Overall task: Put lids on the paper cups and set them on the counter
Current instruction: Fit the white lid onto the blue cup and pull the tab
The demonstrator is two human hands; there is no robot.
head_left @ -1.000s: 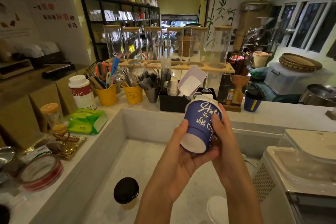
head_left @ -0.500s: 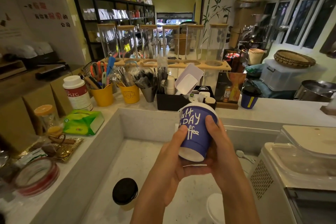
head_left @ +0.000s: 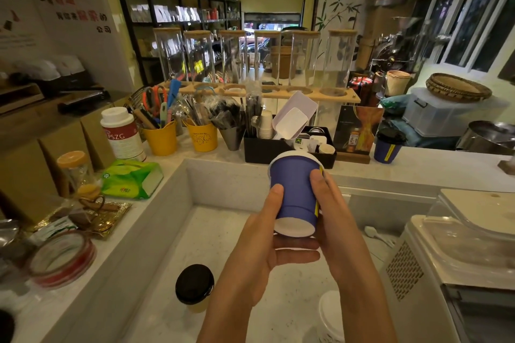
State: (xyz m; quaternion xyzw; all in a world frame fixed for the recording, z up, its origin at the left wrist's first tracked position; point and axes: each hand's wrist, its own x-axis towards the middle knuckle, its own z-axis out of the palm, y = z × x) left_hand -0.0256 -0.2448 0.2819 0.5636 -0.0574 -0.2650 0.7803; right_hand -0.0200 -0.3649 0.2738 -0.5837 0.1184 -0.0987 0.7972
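Two hands on one tilted blue paper cup [head_left: 292, 189]: left hand [head_left: 259, 248] thumb on its side, fingers [head_left: 295, 246] pressed together beneath the base; right hand [head_left: 337, 220] fingers [head_left: 317, 184] curled round its wall.

Paper cup between my two hands, over the sunken worktop.
I hold the paper cup [head_left: 295, 192] tilted, my left hand [head_left: 259, 253] under and left of it, my right hand [head_left: 337, 225] on its right side. Behind it, on the raised counter [head_left: 432, 167], stands an organiser box [head_left: 264, 149], with a lidded cup [head_left: 388, 145] further right. Left along the counter stand two utensil buckets [head_left: 161, 138] and a canister [head_left: 122, 136], a wipes pack [head_left: 131, 179] before them. On the sunken worktop [head_left: 209, 231], left of my left wrist, stands a second lidded cup [head_left: 194, 285].
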